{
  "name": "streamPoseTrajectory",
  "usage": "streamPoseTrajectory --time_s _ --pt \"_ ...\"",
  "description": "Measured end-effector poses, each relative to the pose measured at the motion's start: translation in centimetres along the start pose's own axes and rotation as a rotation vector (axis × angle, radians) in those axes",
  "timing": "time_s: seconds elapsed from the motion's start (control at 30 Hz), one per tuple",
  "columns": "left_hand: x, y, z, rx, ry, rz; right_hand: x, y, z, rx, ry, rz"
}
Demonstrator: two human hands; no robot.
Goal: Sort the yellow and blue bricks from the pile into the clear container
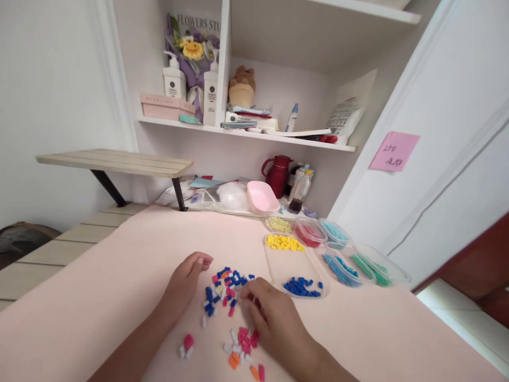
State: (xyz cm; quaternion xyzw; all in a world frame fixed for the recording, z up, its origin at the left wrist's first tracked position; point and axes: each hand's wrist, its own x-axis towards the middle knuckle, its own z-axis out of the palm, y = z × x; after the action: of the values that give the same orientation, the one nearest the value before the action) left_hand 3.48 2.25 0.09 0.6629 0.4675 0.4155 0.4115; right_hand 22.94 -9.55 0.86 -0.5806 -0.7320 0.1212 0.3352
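Observation:
A mixed pile of small plastic building bricks point(226, 289), in blue, pink, white and orange, lies on the pink table cover point(131, 265). My left hand point(186, 278) rests at the pile's left side, fingers loosely curved and nothing visible in them. At the right edge of the pile is my right hand point(272, 310), thumb and fingertips drawn together; whatever they hold is hidden. Below it lies a smaller group of pink, white and orange bricks point(244, 339). A few pink and white bricks point(186, 345) lie apart at the lower left.
Right of the pile, a clear tray point(270, 265) holds yellow bricks point(284, 242) and blue bricks point(302, 286). Several clear tubs of sorted pieces, one with red ones point(310, 233), stand beyond it. A pink basin point(262, 197) and a red jug point(278, 175) stand behind, under the shelf.

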Motion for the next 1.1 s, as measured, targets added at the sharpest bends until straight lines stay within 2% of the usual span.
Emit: streamPoseTrajectory --time_s 0.07,0.17,0.43,0.63,0.73,0.83,0.97,1.1 --pt "-0.1 0.0 0.4 0.027 -0.017 0.017 0.2 0.6 -0.3 -0.049 -0.008 0.070" --pt "-0.2 0.0 0.7 0.057 -0.039 0.041 0.3 1.0 -0.6 -0.092 -0.058 0.092" --pt "-0.1 -0.2 0.8 0.085 -0.045 0.063 0.2 0.7 0.3 0.005 -0.130 -0.085" --pt "-0.1 -0.3 0.9 0.105 -0.054 0.065 0.1 0.3 -0.8 0.083 -0.233 -0.135" --pt "0.0 -0.3 0.9 0.113 -0.057 0.063 0.3 0.7 -0.8 0.166 -0.185 -0.083" --pt "0.0 -0.3 0.8 0.128 -0.060 0.071 0.5 1.3 -0.3 0.070 -0.133 -0.070" --pt "0.0 -0.5 0.8 0.154 -0.068 0.085 0.5 1.4 0.1 -0.080 -0.164 -0.121" --pt "0.1 -0.6 0.8 0.172 -0.076 0.076 0.4 1.4 -0.5 -0.001 -0.172 -0.098"
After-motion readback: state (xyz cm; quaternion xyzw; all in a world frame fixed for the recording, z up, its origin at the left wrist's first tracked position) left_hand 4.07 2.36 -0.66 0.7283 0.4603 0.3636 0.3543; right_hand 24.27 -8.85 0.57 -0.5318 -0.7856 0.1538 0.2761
